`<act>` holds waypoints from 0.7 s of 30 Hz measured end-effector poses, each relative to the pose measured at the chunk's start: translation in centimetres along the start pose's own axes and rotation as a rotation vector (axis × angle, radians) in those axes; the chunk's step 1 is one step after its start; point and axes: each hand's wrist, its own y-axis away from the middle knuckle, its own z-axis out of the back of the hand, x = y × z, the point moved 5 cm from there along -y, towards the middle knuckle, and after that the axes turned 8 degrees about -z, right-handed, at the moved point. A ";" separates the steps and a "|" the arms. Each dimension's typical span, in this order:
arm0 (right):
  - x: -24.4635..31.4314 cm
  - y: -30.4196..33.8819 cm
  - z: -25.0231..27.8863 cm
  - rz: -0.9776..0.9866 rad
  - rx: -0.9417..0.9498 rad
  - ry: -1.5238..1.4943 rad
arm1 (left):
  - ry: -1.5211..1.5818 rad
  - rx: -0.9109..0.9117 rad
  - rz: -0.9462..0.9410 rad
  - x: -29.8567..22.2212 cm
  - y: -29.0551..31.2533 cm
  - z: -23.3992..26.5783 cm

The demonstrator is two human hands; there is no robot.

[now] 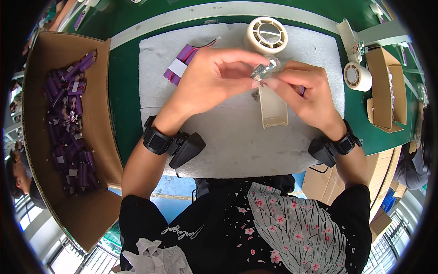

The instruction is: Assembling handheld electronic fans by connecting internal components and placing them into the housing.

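Above the pale work mat, my left hand [205, 82] is closed, pinching a small circuit board [263, 70] between thumb and fingertips. My right hand [306, 86] meets it from the other side, its thumb and finger pressed together at the board's lower edge beside a small white connector. What those right fingers grip is mostly hidden; a bit of purple shows under them. Below the board lies an open cream handle shell [274, 109]. A cream round fan head [268, 36] with a slotted ring sits beyond it. Partly behind my left hand rests a purple battery pack [178, 68] with red and black wires.
A tall cardboard box [98, 91] full of purple battery packs [70, 118] stands at the left. To the right are another cream fan head [357, 76], a cream shell [349, 39] and a smaller cardboard box [396, 93]. The mat [219, 150] lies on a green table [125, 91].
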 end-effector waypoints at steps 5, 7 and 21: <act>-0.6 0.2 -0.2 -0.095 -0.068 -0.055 | -0.131 0.022 -0.118 -0.4 -0.2 -0.2; 0.0 0.3 -0.4 -0.113 -0.120 -0.060 | -0.184 0.029 -0.156 -0.4 -0.1 -0.5; 0.6 0.1 -0.3 0.000 -0.280 0.171 | -0.217 -0.041 -0.072 0.0 0.0 -0.2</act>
